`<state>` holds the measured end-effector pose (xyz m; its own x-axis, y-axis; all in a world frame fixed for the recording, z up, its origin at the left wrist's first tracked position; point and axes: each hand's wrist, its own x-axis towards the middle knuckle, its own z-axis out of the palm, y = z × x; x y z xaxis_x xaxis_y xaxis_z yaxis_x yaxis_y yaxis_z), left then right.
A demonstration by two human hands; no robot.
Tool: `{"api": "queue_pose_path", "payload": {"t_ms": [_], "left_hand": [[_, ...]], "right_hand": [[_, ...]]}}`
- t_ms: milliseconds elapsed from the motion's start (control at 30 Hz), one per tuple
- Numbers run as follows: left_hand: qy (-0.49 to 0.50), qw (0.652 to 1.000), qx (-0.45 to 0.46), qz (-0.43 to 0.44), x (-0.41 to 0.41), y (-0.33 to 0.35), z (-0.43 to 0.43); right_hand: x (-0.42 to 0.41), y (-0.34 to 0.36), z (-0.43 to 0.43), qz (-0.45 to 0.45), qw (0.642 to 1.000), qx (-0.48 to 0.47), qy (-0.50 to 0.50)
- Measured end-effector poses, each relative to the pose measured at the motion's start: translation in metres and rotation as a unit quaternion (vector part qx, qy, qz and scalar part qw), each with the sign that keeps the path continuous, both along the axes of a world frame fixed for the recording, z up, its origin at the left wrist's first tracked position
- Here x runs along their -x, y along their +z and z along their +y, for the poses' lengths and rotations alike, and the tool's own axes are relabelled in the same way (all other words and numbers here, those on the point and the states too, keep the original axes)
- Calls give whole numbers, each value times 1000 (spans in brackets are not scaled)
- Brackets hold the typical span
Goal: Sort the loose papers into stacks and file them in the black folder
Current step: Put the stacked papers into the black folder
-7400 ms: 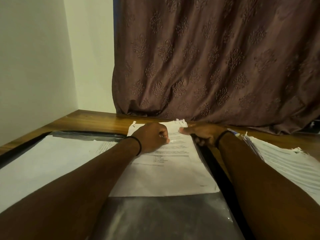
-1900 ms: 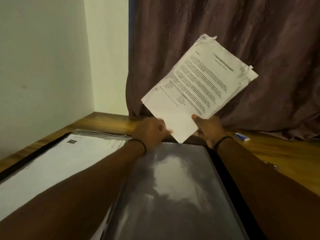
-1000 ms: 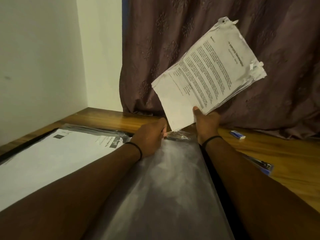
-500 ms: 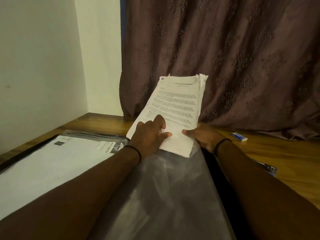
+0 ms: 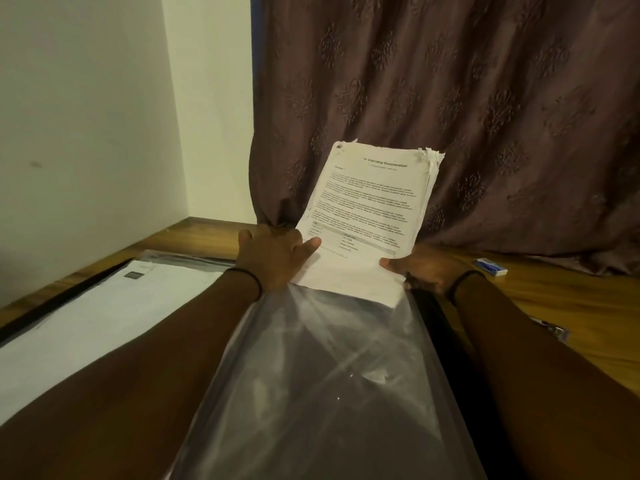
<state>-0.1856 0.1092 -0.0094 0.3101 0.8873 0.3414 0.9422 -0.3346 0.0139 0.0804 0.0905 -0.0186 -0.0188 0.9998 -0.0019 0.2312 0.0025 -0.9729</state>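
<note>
Two hands hold one stack (image 5: 374, 202): left hand (image 5: 273, 258) pinches its left edge, right hand (image 5: 420, 270) its right corner; bottom edge meets the sleeve (image 5: 329, 375)

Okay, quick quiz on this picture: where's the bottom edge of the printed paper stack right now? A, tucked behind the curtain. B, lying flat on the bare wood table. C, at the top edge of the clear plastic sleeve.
C: the paper stack, held between the left hand and right hand, meets the top of the clear plastic sleeve with its lower edge.
</note>
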Motion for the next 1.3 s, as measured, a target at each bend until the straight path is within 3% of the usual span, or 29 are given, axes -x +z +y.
{"api": "queue_pose_path", "payload": {"t_ms": [167, 333, 667, 800, 900, 1033, 1100, 1300], "left_hand": [[-77, 997, 1, -22, -17, -8, 4], [22, 997, 59, 44, 5, -8, 13], [20, 999, 41, 26, 1, -11, 12], [-87, 995, -46, -4, -22, -16, 1], [-182, 982, 3, -51, -50, -24, -8], [-241, 959, 97, -116, -69, -22, 3], [-257, 948, 94, -163, -74, -24, 7], [-283, 941, 48, -181, -74, -30, 10]], "right_hand": [[-3, 3, -3, 11, 1000, 5, 15], [-9, 3, -2, -9, 999, 26, 45], [-7, 3, 6, -109, 991, 31, 76], [-5, 1, 13, -141, 986, 1, 90], [-4, -2, 11, -116, 991, -7, 60], [6, -11, 13, -24, 996, -52, -63], [7, -14, 15, 9, 995, -50, -91], [-8, -6, 6, -63, 998, -4, 10]]}}
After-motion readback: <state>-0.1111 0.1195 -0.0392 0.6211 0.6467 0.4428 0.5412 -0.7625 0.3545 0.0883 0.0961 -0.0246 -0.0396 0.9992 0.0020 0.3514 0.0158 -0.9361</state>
